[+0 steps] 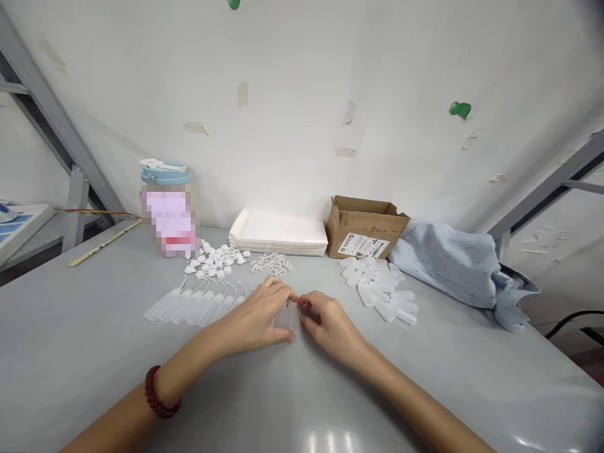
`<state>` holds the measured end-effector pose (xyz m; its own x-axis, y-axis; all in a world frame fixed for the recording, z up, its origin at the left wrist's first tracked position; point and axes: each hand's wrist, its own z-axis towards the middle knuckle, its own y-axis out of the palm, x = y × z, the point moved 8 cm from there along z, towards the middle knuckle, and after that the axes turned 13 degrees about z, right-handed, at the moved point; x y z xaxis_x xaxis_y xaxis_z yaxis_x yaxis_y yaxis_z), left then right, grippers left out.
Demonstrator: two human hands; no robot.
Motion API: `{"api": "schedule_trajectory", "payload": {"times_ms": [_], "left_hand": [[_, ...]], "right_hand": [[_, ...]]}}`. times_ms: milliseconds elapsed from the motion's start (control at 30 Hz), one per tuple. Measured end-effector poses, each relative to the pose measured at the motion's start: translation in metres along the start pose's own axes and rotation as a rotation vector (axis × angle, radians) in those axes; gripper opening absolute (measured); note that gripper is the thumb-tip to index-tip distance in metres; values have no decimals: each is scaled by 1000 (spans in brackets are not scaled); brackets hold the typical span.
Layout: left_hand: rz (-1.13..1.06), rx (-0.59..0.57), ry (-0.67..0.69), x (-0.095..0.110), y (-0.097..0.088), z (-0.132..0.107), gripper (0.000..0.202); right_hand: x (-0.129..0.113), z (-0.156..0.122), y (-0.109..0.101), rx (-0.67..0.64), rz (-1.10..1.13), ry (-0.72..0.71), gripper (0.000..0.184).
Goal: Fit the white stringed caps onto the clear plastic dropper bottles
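Note:
My left hand (257,318) arches over a small group of clear plastic tubes (289,318) on the table, thumb at their near end and fingers at the far end. Against their right side, my right hand (334,327) has its fingers curled, thumb close to the index fingertip; what lies between them is hidden. Left of my hands, several translucent tubes with white cords (195,307) lie in a slanted row. Behind these are a heap of small white caps (218,259) and a tangle of white cord loops (271,263). Loose translucent tubes (377,289) lie scattered to the right.
A stack of white sheets or pouches (278,233) sits at the wall beside an open cardboard box (363,226). Pale blue cloth (443,258) lies at right. A blue-lidded container (166,173), partly blurred, stands back left. A thin strip (106,242) lies near the left edge.

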<state>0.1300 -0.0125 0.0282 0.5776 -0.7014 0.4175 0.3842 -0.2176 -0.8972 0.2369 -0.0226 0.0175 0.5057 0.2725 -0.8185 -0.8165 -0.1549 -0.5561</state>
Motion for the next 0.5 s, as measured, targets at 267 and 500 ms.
{"api": "schedule_trajectory", "payload": {"times_ms": [267, 500], "left_hand": [[12, 12, 11, 4, 0, 0, 39], [33, -9, 2, 5, -1, 1, 37]], "right_hand": [[0, 0, 0, -5, 24, 5, 32], [0, 1, -1, -9, 25, 9, 32]]}}
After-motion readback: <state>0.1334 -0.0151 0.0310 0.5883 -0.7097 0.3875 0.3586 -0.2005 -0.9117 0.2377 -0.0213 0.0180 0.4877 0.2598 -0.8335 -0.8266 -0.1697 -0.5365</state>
